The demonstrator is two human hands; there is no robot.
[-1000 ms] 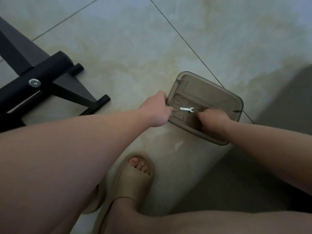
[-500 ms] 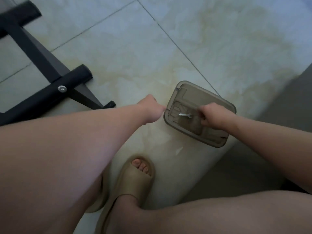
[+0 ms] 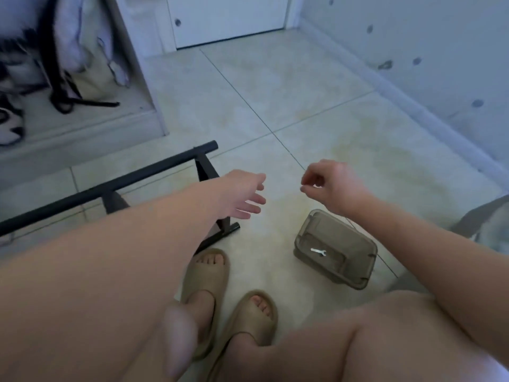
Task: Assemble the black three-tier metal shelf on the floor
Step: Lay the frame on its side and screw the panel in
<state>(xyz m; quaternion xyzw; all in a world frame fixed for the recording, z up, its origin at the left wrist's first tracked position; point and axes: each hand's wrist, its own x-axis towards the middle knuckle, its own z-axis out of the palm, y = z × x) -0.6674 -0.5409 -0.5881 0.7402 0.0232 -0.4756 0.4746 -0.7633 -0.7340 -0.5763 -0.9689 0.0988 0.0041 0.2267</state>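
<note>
Now my left hand [image 3: 243,195] is stretched out in front of me with its fingers loose and spread, holding nothing and touching nothing. My right hand [image 3: 334,186] hangs level with it, apart from it on the other side, with its fingers [image 3: 309,180] curled in and the thumb tip brought up to the forefinger. Whether something small is pinched there I cannot tell; nothing shows between the tips.

Just under and behind my left hand lies the black metal shelf frame [image 3: 124,181] on the floor [image 3: 316,128]. One long round tube of it runs away from that hand toward my left side, with short uprights off it, and a black foot piece sticks out from beneath my left wrist. My forearm covers the rest.

Below my right wrist, nearer to me, a smoky brown see-through plastic box [image 3: 355,260] sits on the floor, well apart from the frame. A small silver wrench [image 3: 318,252] lies flat at its middle; whether it rests on top or inside I cannot tell.

Closer still, between my arms, are my two feet in tan slippers [image 3: 206,274], side by side on the tiles.

Far beyond my left hand a low recess holds bags [image 3: 82,64] with dark straps, blurred. Beyond both hands stands a white door [image 3: 228,20], and past my right hand a pale wall [image 3: 440,51] runs along the floor.
</note>
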